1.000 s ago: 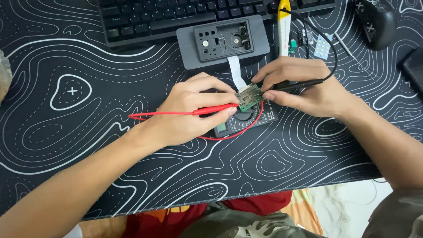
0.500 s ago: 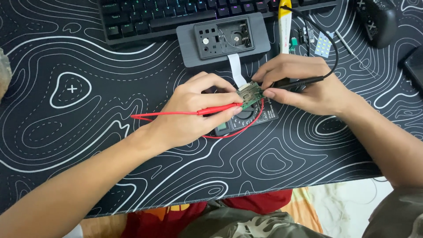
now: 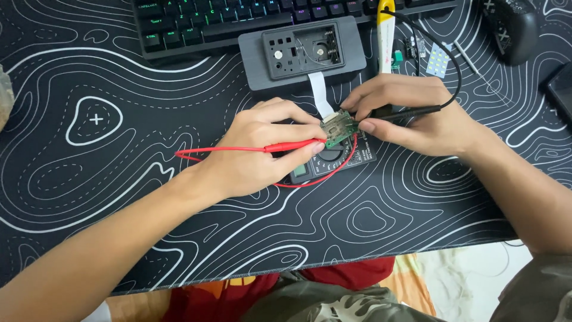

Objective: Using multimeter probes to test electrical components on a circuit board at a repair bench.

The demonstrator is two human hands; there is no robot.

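Note:
My left hand (image 3: 262, 149) grips a red test probe (image 3: 292, 145), its tip against a small green circuit board (image 3: 339, 127). My right hand (image 3: 411, 113) grips a black test probe (image 3: 405, 112), its tip at the same board from the right. The board hangs over a dark multimeter (image 3: 333, 160) that lies on the desk mat, partly hidden under my left hand. A white ribbon cable (image 3: 322, 95) runs from the board up to a grey plastic case (image 3: 304, 53).
A black keyboard (image 3: 238, 21) lies along the far edge. A yellow-handled tool (image 3: 386, 36), small parts (image 3: 438, 58) and a black game controller (image 3: 515, 30) sit at the far right. The black mat with white wavy lines (image 3: 119, 137) covers the desk.
Both hands stay on the probes at the board. The view has barely shifted; nothing was let go or picked up.

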